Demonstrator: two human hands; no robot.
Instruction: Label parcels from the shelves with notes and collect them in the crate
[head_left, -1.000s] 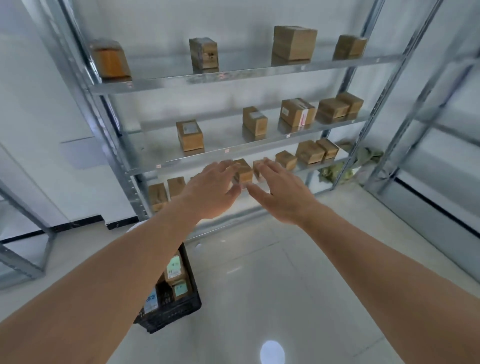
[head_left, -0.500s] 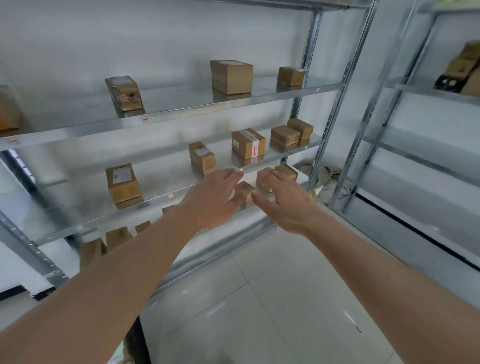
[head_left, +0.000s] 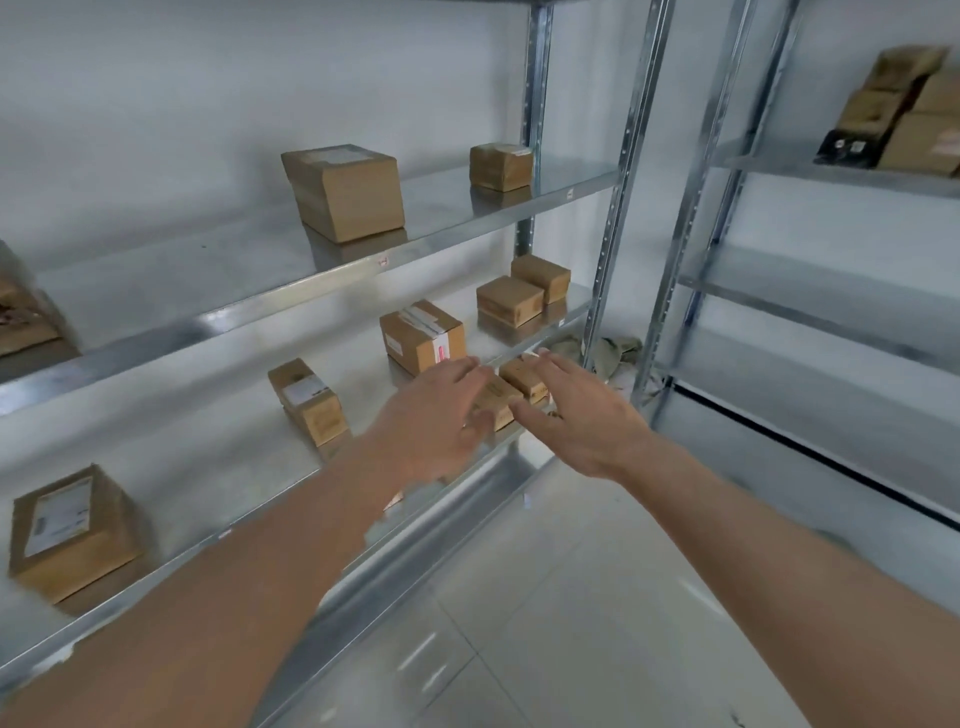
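Note:
Both my arms reach forward toward a low shelf of the metal rack (head_left: 322, 280). My left hand (head_left: 434, 418) and my right hand (head_left: 576, 415) are spread with straight fingers on either side of a small brown parcel (head_left: 496, 397); neither grips it. A second small parcel (head_left: 524, 376) lies just behind it, partly under my right fingers. On the shelf above stand a taped parcel (head_left: 423, 335), a labelled parcel (head_left: 306, 400) and another labelled parcel (head_left: 70, 532). The crate is out of view.
More parcels sit higher up: a large box (head_left: 345, 192), a small one (head_left: 501, 166), and two side by side (head_left: 524, 293). A second rack (head_left: 831, 306) at the right holds boxes (head_left: 914, 124) on top. Crumpled packing material (head_left: 608, 353) lies on the tiled floor.
I have stepped closer and turned right; the shelves look larger and shifted left, and the crate has dropped out of view. Both hands stay spread and have closed in on the small parcel.

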